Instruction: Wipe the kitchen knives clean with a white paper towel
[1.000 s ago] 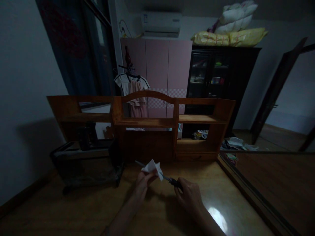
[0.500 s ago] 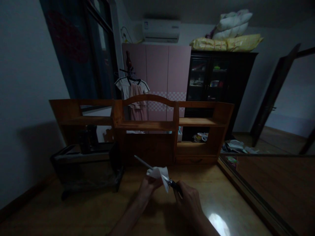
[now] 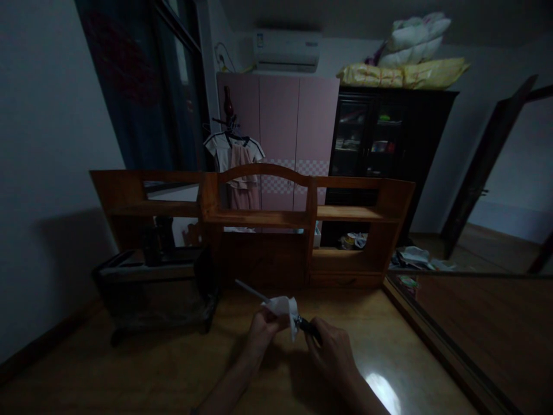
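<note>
My right hand (image 3: 330,346) is closed round the black handle of a knife (image 3: 253,290). Its long, slim grey blade points up and to the left. A white tissue (image 3: 281,306) is wrapped over the middle of the blade, with one loose corner hanging near the handle. My left hand (image 3: 262,333) pinches the tissue around the blade from the left and below. The covered stretch of blade is hidden, while the tip sticks out past the tissue.
Below my hands lies a shiny wooden surface (image 3: 181,369). A wooden shelf unit (image 3: 259,219) stands across its far side, with a dark glass-sided box (image 3: 151,294) at the left. A raised wooden edge (image 3: 425,331) runs along the right.
My left hand and the tissue have slid slightly right along the blade, closer to the handle, covering the shiny part there. My right hand keeps its hold on the handle.
</note>
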The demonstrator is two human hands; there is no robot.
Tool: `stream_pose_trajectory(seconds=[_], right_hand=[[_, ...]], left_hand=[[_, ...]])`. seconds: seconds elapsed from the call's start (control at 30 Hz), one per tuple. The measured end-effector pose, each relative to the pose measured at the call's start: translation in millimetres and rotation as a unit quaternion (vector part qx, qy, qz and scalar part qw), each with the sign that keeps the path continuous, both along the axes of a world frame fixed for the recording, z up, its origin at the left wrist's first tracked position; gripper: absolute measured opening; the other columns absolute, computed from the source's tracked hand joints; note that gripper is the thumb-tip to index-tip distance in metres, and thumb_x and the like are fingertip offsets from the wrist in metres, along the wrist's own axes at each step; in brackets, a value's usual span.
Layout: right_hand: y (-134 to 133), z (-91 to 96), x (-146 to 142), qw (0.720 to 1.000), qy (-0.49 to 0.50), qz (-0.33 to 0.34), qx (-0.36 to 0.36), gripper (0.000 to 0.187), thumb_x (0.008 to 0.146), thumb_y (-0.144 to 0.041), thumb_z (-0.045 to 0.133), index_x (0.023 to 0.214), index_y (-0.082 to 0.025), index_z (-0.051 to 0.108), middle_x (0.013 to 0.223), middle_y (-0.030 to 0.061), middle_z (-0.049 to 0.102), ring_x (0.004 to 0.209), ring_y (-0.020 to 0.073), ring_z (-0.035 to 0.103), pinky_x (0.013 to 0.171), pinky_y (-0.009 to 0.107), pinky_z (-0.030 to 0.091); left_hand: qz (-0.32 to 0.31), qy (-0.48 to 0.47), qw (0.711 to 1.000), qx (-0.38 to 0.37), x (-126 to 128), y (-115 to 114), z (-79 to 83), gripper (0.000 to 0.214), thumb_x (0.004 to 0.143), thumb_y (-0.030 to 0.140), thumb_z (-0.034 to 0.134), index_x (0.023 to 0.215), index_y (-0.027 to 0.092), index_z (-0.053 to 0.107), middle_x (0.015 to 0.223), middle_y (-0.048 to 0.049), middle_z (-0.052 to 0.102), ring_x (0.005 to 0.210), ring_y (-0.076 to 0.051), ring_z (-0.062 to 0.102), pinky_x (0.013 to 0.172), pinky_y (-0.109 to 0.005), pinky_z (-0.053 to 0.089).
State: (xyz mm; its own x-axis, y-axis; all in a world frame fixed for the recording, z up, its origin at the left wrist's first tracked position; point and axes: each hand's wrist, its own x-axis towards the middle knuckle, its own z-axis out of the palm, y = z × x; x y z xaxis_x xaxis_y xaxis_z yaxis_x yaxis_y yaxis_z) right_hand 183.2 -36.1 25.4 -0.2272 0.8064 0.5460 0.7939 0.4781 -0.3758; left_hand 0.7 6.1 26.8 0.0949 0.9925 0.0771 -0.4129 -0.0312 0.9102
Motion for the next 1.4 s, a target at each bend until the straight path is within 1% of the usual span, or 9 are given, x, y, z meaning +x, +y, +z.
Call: stream_pose_trajectory(seconds=[0.3,0.5,0.63,0.8,0.9,1.03,1.1,1.27,1.4], right_hand=[[0,1.5,-1,1.0,0.002,-0.005,-0.015,0.005,0.081,-0.018,0.046,0.077,-0.02,0.05,0.067,0.0011,0.059,0.06,0.0139,0.056,0.056,0.022,0.031],[-2,2.6,-1,1.0,0.003,-0.008,-0.005,0.006,0.08,-0.017,0.046,0.076,-0.02,0.05,0.065,0.0006,0.059,0.058,0.0132,0.056,0.054,0.022,0.031],[0,-0.3,0,1.0,-0.002,-0.012,-0.004,0.006,0.079,-0.017,0.047,0.077,-0.02,0.051,0.066,0.0006,0.059,0.059,0.0136,0.057,0.055,0.022,0.031],[2,-4.7,1,1.0,0.002,-0.011,-0.008,0.006,0.079,-0.017,0.047,0.079,-0.021,0.052,0.069,0.0012,0.061,0.061,0.0143,0.058,0.057,0.022,0.033],[2,-3.7,2,1.0,0.0,-0.01,-0.004,0.006,0.079,-0.018,0.047,0.079,-0.02,0.052,0.068,0.0012,0.061,0.061,0.0144,0.057,0.057,0.022,0.032],[1,1.8,4,1.0,-0.019,-0.023,0.006,0.007,0.078,-0.017,0.048,0.079,-0.02,0.054,0.07,0.0015,0.062,0.062,0.0141,0.057,0.057,0.023,0.031],[1,4.7,6,0.999,-0.023,-0.03,0.014,0.007,0.078,-0.016,0.048,0.08,-0.02,0.054,0.071,0.0015,0.062,0.062,0.0136,0.057,0.058,0.023,0.03],[0,9.2,8,0.998,-0.035,-0.04,0.032,0.007,0.08,-0.016,0.048,0.079,-0.02,0.054,0.07,0.0012,0.062,0.061,0.0127,0.056,0.057,0.022,0.029],[-2,9.0,5,0.997,-0.031,-0.049,0.045,0.007,0.08,-0.017,0.047,0.078,-0.02,0.053,0.068,0.001,0.061,0.06,0.0131,0.056,0.056,0.023,0.028]], left_hand=[[0.015,0.003,1.0,-0.006,0,9,-10.3,0.048,0.054,0.02,0.082,0.097,0.01,0.065,0.09,-0.0117,0.07,0.081,-0.027,0.066,0.072,-0.036,0.053],[0.014,-0.002,1.0,0.005,0,4,-7.2,0.046,0.059,0.024,0.079,0.101,0.01,0.065,0.098,-0.0131,0.069,0.086,-0.028,0.065,0.075,-0.035,0.053],[0.01,0.018,1.0,0.008,-1,3,-7.0,0.039,0.062,0.028,0.078,0.094,0.009,0.068,0.091,-0.0129,0.07,0.082,-0.027,0.066,0.075,-0.034,0.053],[0.046,0.012,0.999,-0.004,-4,7,-10.4,0.043,0.061,0.032,0.078,0.095,0.007,0.067,0.093,-0.0149,0.07,0.08,-0.026,0.066,0.074,-0.035,0.053],[0.064,0.003,0.998,-0.014,-7,7,-6.6,0.044,0.061,0.033,0.078,0.096,0.009,0.066,0.096,-0.015,0.069,0.083,-0.026,0.066,0.074,-0.035,0.053],[0.071,-0.008,0.997,0.0,-14,6,1.4,0.042,0.066,0.033,0.076,0.099,0.011,0.065,0.104,-0.0141,0.067,0.091,-0.026,0.064,0.077,-0.034,0.052],[0.092,-0.01,0.996,-0.008,-18,9,2.2,0.042,0.064,0.034,0.077,0.097,0.01,0.066,0.101,-0.0142,0.068,0.09,-0.026,0.065,0.076,-0.033,0.052],[0.131,-0.012,0.991,-0.02,-35,23,-3.4,0.042,0.06,0.034,0.079,0.091,0.009,0.067,0.093,-0.0122,0.07,0.079,-0.022,0.066,0.071,-0.028,0.052],[0.144,-0.04,0.989,-0.024,-47,30,0.4,0.04,0.059,0.031,0.079,0.091,0.011,0.066,0.094,-0.0104,0.07,0.083,-0.022,0.066,0.074,-0.028,0.051]])
